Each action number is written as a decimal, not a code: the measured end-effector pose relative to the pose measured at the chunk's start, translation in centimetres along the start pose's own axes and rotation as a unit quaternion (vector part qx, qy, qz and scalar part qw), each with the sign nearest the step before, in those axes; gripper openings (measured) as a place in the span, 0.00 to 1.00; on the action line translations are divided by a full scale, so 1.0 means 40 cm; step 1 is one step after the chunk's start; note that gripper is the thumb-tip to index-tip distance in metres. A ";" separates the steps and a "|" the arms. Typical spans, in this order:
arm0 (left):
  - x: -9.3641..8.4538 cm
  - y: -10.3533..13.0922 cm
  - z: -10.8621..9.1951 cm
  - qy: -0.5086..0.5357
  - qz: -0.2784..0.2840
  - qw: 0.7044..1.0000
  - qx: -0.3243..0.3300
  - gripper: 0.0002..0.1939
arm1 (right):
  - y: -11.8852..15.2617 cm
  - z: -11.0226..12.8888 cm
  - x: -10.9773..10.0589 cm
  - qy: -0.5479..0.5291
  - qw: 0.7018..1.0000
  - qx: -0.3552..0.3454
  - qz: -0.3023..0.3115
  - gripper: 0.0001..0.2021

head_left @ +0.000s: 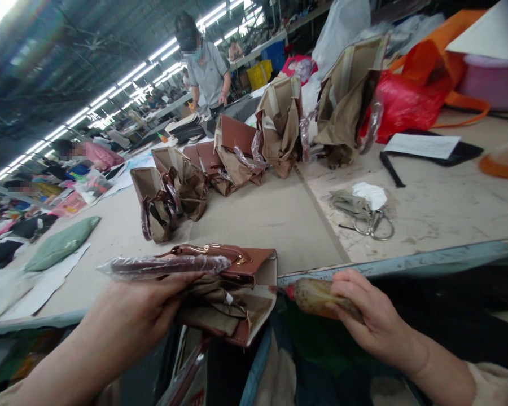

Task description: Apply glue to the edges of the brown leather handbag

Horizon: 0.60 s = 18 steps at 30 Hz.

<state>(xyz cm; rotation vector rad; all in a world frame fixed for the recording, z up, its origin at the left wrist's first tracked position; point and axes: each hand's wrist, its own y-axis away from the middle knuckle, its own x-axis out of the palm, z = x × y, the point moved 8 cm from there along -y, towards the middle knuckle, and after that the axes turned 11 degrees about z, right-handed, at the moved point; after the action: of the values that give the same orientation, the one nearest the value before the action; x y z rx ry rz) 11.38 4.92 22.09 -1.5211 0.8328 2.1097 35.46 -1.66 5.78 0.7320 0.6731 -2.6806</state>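
My left hand (pixel 152 299) holds a brown bag piece (pixel 254 262) at the table's front edge, its fingers partly hidden behind the bag's tan lining. A plastic-wrapped brown handle (pixel 169 265) lies along the top of that hand. The bag's open rim faces right. My right hand (pixel 364 310) is closed round a yellowish squeeze bottle (pixel 315 296) with a red tip. The bottle lies nearly level, its nozzle pointing left at the pale edge of the bag; whether it touches cannot be made out.
Several brown bags (pixel 277 121) stand in a row across the table (pixel 262 220). Scissors (pixel 376 225) lie beside cloth scraps at the right. A black item with white paper (pixel 423 145) and a red plastic bag (pixel 410 107) are behind. A person (pixel 211 73) stands beyond.
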 end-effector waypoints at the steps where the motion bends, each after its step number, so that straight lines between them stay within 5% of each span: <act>1: 0.000 -0.008 0.006 -0.004 0.008 1.000 -0.008 0.20 | -0.002 -0.001 0.002 -0.004 1.000 0.002 0.005 0.07; 18: -0.011 -0.173 0.048 -0.068 0.058 0.996 -0.009 0.21 | -0.074 -0.068 -0.071 0.052 0.998 0.000 -0.036 0.02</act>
<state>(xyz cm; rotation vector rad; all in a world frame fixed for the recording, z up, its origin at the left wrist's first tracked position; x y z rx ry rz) 14.56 11.31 21.37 -1.3502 0.8728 2.2814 37.81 2.65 6.30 0.8684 0.7381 -2.7234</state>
